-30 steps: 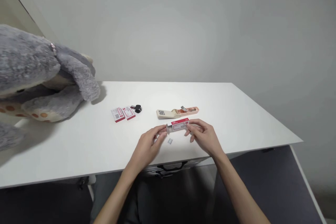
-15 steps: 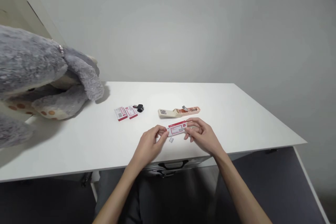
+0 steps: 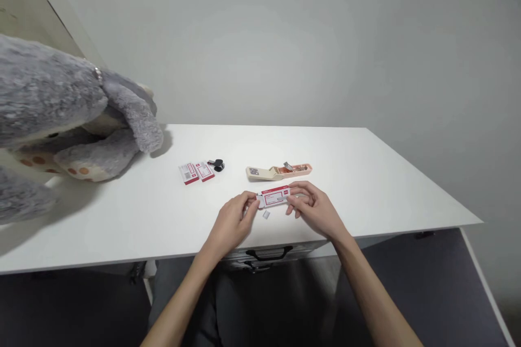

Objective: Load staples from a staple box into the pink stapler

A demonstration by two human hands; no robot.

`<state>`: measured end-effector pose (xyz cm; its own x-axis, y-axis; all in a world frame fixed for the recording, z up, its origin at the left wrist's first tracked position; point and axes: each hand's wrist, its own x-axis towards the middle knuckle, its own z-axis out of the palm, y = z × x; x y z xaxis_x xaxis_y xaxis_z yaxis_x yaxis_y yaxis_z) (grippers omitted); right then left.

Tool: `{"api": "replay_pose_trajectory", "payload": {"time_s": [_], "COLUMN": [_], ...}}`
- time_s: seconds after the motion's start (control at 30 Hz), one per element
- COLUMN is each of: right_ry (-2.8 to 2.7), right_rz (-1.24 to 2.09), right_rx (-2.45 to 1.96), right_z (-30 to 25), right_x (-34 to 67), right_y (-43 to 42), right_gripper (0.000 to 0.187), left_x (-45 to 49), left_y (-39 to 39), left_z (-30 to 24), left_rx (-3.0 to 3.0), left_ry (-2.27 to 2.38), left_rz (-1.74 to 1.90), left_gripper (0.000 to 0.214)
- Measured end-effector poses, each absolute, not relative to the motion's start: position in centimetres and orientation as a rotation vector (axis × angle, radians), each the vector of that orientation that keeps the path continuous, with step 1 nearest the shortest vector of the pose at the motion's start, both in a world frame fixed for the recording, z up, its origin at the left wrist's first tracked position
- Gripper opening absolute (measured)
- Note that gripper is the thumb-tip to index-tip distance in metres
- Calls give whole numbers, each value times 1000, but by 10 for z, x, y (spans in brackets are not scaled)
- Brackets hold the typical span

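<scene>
White tabletop (image 3: 374, 190), grey plush toy (image 3: 49, 84) at its left. What looks like an opened stapler (image 3: 262, 174) lies beyond the hands. Left hand (image 3: 233, 221): fingers pinched narrow on one end of the red-and-white carton (image 3: 275, 197). Right hand (image 3: 319, 210): fingers holding its other end. Small grey piece (image 3: 266, 214) just nearside. Step, judged: working the carton's left end; calls for steady right, light left pinch.

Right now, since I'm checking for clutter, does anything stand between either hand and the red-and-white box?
Nothing visible does: the left hand and right hand hold the box at opposite ends. A pale piece lies nearer the person.
</scene>
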<state>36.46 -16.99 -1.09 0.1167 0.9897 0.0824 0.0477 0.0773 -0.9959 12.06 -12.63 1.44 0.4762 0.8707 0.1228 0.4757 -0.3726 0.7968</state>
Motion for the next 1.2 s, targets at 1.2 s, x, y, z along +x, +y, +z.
{"api": "replay_pose_trajectory", "payload": {"time_s": [1.2], "right_ry": [-1281], "right_rz": [1098], "right_rx": [-1249], "right_z": [-7], "right_x": [364], "right_y": [-172], "right_gripper": [49], "left_x": [91], "left_y": [-119], "left_z": [24], "left_rx": [1892], "left_ry": [1312], "left_rz": [911], "left_gripper": [40]}}
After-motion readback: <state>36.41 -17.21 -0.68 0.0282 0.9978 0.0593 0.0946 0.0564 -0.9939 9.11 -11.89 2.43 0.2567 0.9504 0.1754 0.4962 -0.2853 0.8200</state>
